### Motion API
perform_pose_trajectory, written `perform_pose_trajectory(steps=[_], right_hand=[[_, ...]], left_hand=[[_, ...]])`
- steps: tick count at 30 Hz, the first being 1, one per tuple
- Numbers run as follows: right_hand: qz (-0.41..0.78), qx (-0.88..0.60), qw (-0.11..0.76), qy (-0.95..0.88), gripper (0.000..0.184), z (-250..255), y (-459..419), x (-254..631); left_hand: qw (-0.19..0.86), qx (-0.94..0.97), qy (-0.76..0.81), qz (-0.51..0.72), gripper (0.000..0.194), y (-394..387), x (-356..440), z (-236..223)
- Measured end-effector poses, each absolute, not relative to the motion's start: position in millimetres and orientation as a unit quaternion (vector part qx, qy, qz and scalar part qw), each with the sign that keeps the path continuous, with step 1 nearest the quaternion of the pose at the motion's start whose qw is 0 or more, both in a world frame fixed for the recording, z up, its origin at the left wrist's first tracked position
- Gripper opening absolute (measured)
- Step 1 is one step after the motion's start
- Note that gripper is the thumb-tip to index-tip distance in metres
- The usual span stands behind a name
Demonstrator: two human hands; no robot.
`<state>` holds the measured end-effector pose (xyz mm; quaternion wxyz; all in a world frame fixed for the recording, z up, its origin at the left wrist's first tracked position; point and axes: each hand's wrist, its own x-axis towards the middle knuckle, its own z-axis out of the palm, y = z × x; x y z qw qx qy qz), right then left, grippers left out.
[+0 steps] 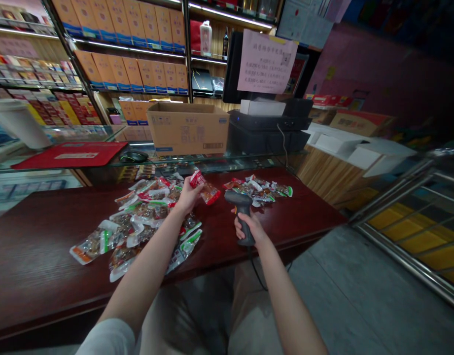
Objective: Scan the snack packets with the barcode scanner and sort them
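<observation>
Snack packet [205,188] with red printing, held up in the left hand [187,195] above a dark red wooden counter top [296,214]. The hand is partly closed, pinching one end of the packet between thumb and fingers, while the other end hangs free. Handheld barcode scanner [240,210], dark grey, held in the right hand [248,228]. The fingers are closed around its handle, and its head tilts up toward the packet, near it but not touching. Black cable [257,276] runs down from the base of the scanner. Larger heap of plastic snack packets [138,223] lies on the counter top, below and left of the left hand; smaller heap of snack packets [258,191] lies just beyond the scanner. Further back stands a glass display counter [197,162] bearing a red mat [69,154], a computer mouse [133,157], a cardboard carton [187,129] and a black cash register [267,130]. Pink paper notice [266,60] hangs above, before shelves of boxed goods [130,49].
</observation>
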<state>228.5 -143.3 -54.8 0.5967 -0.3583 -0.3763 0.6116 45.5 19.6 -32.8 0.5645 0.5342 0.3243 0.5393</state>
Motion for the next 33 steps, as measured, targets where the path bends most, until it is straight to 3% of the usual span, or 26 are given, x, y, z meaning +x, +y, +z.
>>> perform_pose_trajectory(steps=[9, 17, 25, 33], right_hand=[[0.614, -0.361, 0.592, -0.376, 0.029, -54.7, -141.9, 227.2], [0.555, -0.352, 0.669, -0.347, 0.034, -56.9, -147.2, 235.3], [0.525, -0.332, 0.723, -0.301, 0.030, -60.9, -162.0, 262.5], [0.527, -0.313, 0.738, -0.282, 0.029, -61.3, -161.4, 264.4]], left_hand=[[0.519, 0.581, 0.342, 0.525, 0.037, 19.3, 49.3, -37.9], [0.398, 0.648, 0.420, 0.496, 0.022, 21.4, 71.0, -17.4], [0.554, 0.585, 0.383, 0.451, 0.024, 25.2, 145.7, -20.8], [0.527, 0.645, 0.388, 0.393, 0.025, 21.7, 205.9, -40.0]])
